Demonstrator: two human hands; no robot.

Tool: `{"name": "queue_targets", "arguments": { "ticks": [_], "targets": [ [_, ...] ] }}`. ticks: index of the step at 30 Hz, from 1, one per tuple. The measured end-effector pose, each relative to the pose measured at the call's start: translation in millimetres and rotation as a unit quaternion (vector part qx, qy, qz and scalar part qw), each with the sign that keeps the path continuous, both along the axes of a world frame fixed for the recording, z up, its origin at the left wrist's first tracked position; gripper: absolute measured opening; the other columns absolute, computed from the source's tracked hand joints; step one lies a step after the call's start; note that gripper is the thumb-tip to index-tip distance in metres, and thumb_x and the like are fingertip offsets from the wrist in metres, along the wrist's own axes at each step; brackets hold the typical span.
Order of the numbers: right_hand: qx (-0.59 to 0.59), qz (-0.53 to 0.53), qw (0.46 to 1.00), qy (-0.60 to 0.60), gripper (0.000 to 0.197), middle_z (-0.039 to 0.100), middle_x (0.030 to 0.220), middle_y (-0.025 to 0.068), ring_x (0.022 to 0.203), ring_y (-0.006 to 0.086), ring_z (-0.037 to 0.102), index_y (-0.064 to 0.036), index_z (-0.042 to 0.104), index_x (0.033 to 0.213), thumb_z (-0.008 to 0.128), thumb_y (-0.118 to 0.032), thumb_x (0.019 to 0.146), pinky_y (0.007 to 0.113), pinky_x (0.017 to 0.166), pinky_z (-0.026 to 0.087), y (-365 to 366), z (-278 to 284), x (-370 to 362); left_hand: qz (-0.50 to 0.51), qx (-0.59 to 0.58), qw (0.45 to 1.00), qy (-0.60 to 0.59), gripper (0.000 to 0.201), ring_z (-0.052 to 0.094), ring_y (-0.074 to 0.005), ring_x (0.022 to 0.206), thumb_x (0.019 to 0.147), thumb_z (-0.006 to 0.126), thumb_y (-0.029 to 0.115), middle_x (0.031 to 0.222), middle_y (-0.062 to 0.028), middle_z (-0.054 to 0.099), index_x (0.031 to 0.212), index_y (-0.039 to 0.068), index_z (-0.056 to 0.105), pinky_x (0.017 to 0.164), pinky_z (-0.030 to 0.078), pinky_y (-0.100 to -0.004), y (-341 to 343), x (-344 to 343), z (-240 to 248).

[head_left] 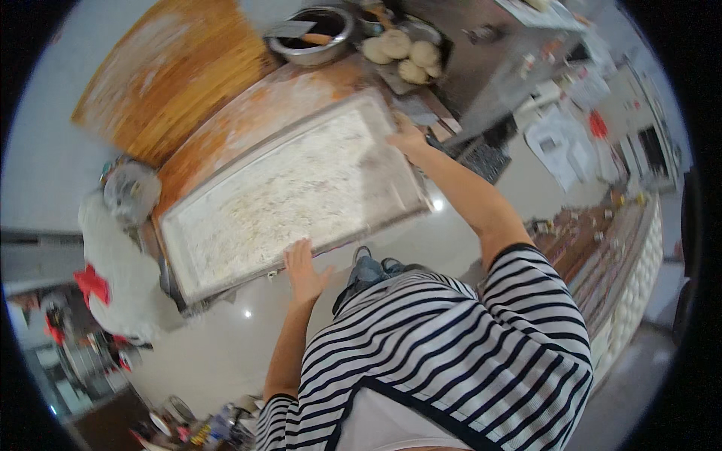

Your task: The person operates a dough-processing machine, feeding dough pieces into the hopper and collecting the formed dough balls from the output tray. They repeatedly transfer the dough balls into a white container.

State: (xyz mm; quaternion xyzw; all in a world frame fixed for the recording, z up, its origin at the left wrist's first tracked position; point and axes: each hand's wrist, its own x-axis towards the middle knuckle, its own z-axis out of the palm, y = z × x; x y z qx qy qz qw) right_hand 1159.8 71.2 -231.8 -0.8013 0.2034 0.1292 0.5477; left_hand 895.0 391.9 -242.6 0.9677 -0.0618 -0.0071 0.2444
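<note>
A large shallow rectangular tray (410, 184), dusted with white flour (278, 188), lies slantwise over a wooden worktop. My right hand (407, 138) is at the tray's far right end, fingers closed over its rim. At the near long edge, my left hand (302, 272) touches the rim with its fingers stretched out and the thumb held apart. The flour covers most of the tray's bottom and is thinner toward the right end. What lies under the tray is hidden.
Behind the tray, a floury wooden board (180, 75) leans by the wall. A metal bowl (312, 37) with dark contents and several pale dough-like rounds (410, 56) stand at the back. White sacks (120, 263) are at the left, a skewer-filled tray (602, 255) at the right.
</note>
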Motion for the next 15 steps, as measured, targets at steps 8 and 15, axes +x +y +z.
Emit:
{"name": "queue_targets", "arguments": {
  "ticks": [8,15],
  "targets": [
    [-0.115,0.280,0.941,-0.151,0.028,0.069,0.088,0.0133,0.082,0.0294,0.065,-0.0088,0.067,0.100,0.060,-0.032,0.086,0.038,0.075,0.051,-47.8,82.1,-123.1,-0.055,0.013,0.998,-0.041,0.046,0.046,-0.0385,0.123,0.084,0.066,0.017,0.131,-0.0227,0.052,0.123,-0.002,0.054,0.108,0.029,-0.0520,23.7,66.7,-65.7],
    [-0.281,-0.040,0.953,-0.109,0.036,0.069,0.105,0.0176,0.095,0.0290,0.068,-0.0018,0.067,0.110,0.064,-0.025,0.084,0.036,0.084,0.053,-315.6,180.9,-255.7,-0.024,0.107,0.990,-0.087,0.051,0.045,-0.0379,0.125,0.085,0.067,0.023,0.137,-0.0209,0.048,0.128,-0.001,0.053,0.108,0.028,-0.0526,-32.9,103.1,-5.4]
  ]
}}
